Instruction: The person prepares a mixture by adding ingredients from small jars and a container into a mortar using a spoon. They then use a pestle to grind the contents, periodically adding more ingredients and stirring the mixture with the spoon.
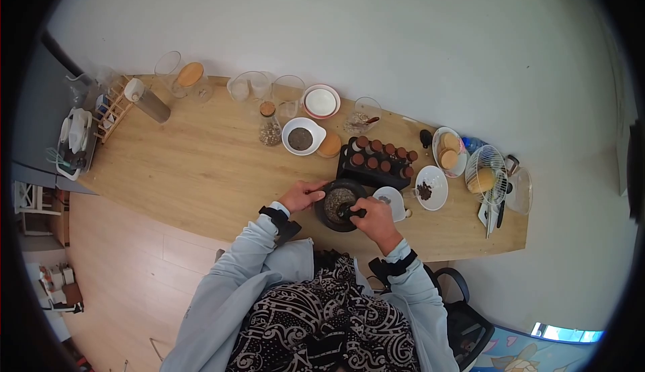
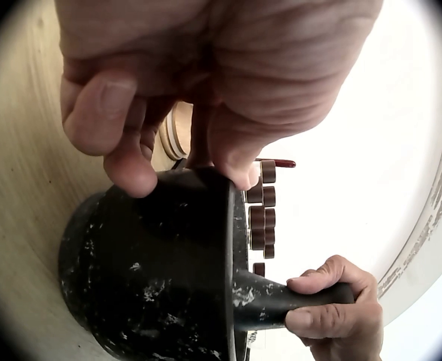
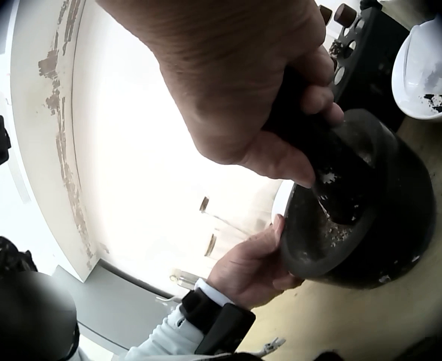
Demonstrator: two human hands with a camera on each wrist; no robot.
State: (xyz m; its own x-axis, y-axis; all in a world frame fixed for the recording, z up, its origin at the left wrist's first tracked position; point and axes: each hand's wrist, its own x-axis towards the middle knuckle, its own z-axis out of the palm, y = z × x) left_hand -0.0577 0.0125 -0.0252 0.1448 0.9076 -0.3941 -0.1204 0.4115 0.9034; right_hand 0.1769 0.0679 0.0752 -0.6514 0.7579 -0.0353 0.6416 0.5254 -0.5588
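Observation:
A black stone mortar point(image 2: 157, 263) stands near the front edge of the table, with coarse grey-brown ground bits point(image 1: 334, 201) inside. My left hand point(image 1: 302, 196) holds its left side, thumb over the rim and fingertips against the outer wall. My right hand point(image 1: 377, 221) grips the black pestle point(image 2: 266, 301) by its handle. In the right wrist view the pestle's lower end leans into the bowl among the bits. Just right of the mortar sits a white spouted bowl point(image 1: 396, 201). Behind it is a black rack point(image 1: 366, 174) of brown-capped tubes.
A white bowl with dark pieces point(image 1: 435, 182) stands further right, near a wire basket point(image 1: 497, 160) and a knife point(image 1: 500, 215). Behind the mortar are a bowl of dark grains point(image 1: 287, 133), a corked flask point(image 1: 269, 130) and glassware point(image 1: 289, 86). A grey bottle point(image 1: 153, 107) stands far left.

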